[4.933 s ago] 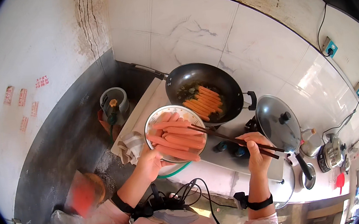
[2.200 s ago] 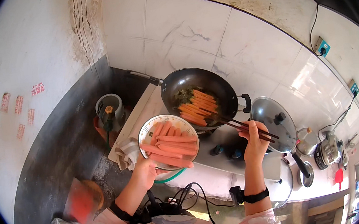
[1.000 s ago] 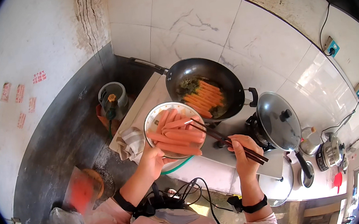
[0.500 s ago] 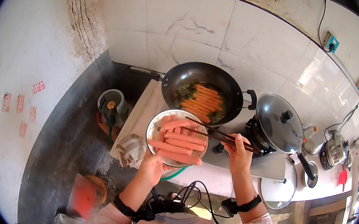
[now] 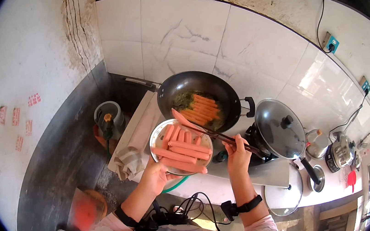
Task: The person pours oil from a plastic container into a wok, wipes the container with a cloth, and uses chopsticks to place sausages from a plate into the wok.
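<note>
My left hand (image 5: 156, 175) grips the near left rim of a round patterned plate (image 5: 153, 140), which is piled with several pink sausages (image 5: 185, 151). Dark chopsticks (image 5: 227, 139) are held in my right hand (image 5: 238, 155), slanting up and left over the plate. At their tips one sausage (image 5: 182, 118) is raised at a tilt above the plate's far edge, near the wok's rim. Behind it, the black wok (image 5: 229, 84) holds several browner orange sausages (image 5: 201, 109) lying side by side in oil with dark bits.
Right of the wok stands a pan with a glass lid (image 5: 279, 124). Beyond are a small metal bowl (image 5: 316, 178) and an electric pot (image 5: 341, 151). A striped cloth (image 5: 129, 162) lies at the counter's left edge; a gas cylinder (image 5: 110, 115) stands on the floor beside it.
The chopsticks have taken up one sausage from the plate, and its end now points toward the wok. My left hand still holds the plate. The whole view has shifted slightly.
</note>
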Available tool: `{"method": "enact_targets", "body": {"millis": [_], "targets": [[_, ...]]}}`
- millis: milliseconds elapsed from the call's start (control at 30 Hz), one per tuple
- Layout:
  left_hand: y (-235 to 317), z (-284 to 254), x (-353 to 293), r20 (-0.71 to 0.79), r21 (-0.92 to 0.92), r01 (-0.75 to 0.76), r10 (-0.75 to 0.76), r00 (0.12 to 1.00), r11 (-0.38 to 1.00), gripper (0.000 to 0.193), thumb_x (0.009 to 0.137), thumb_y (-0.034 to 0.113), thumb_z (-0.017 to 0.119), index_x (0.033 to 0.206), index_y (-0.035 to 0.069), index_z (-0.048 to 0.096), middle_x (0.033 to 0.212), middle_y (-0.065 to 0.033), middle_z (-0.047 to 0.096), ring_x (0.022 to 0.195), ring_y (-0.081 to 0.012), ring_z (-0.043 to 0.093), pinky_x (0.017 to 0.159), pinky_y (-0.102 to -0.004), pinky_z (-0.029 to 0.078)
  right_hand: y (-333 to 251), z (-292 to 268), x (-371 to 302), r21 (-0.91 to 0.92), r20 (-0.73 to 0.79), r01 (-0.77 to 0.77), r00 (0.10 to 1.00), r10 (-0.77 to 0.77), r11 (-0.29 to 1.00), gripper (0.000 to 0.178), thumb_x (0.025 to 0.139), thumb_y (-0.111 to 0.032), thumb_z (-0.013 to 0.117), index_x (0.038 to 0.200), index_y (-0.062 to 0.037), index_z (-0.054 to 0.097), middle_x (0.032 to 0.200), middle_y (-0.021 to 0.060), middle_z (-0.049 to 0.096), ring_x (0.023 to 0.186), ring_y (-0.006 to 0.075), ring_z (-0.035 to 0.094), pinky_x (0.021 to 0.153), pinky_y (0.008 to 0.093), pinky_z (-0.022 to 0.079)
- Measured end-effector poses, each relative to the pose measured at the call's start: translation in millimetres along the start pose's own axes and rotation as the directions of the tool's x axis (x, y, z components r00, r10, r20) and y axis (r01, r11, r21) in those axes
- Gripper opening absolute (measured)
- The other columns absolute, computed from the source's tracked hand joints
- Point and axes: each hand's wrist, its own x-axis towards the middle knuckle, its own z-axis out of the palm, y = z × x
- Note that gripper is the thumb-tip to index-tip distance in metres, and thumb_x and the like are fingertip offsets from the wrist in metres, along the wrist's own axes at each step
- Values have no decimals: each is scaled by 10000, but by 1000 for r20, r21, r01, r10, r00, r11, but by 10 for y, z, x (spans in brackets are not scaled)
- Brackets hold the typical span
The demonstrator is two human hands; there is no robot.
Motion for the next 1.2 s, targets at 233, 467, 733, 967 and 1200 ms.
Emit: {"method": "enact_targets", "body": {"millis": [233, 467, 733, 967, 1200], "targets": [[36, 7, -18, -14, 21, 16, -16, 1000, 1000, 710, 672, 76, 436, 1353, 118, 240, 1274, -136, 432, 1097, -306, 517, 763, -479, 544, 20, -169, 404, 79, -23, -47, 999, 49, 996, 174, 877, -152, 561, 860, 17, 527, 789, 136, 618, 668, 207, 642, 574, 211, 542], [52, 0, -86, -17, 25, 26, -25, 1000, 999, 722, 671, 76, 437, 1359, 129, 225, 1300, -142, 405, 1118, -328, 501, 779, -496, 535, -146, -193, 482, 11, -57, 35, 998, -34, 999, 178, 868, -151, 579, 869, 22, 540, 777, 123, 620, 655, 203, 641, 583, 246, 550], [45, -121, -137, 4, 2, 18, -18, 1000, 1000, 727, 676, 78, 431, 1371, 130, 223, 1291, -137, 427, 1115, -315, 510, 785, -489, 533, -515, -133, 113, -103, -33, 251, 966, -256, 962, 226, 878, -203, 592, 866, 22, 570, 782, 113, 628, 663, 188, 644, 551, 224, 525], [111, -76, -171, -18, -18, -15, 15, 1000, 1000, 743, 663, 67, 440, 1371, 104, 218, 1286, -139, 433, 1104, -320, 521, 797, -486, 532, -796, -34, -575, -215, 393, 540, 811, -433, 814, 267, 855, -204, 620, 878, 60, 588, 885, 176, 610, 714, 212, 615, 600, 272, 549], [68, -254, -254, -21, -50, -40, 39, 999, 998, 734, 655, 61, 437, 1362, 85, 240, 1281, -149, 435, 1101, -319, 526, 794, -480, 541, -938, -109, -795, -220, 455, 663, 719, -526, 715, 341, 849, -279, 625, 843, 58, 572, 820, 181, 612, 666, 212, 597, 559, 275, 532]]}}
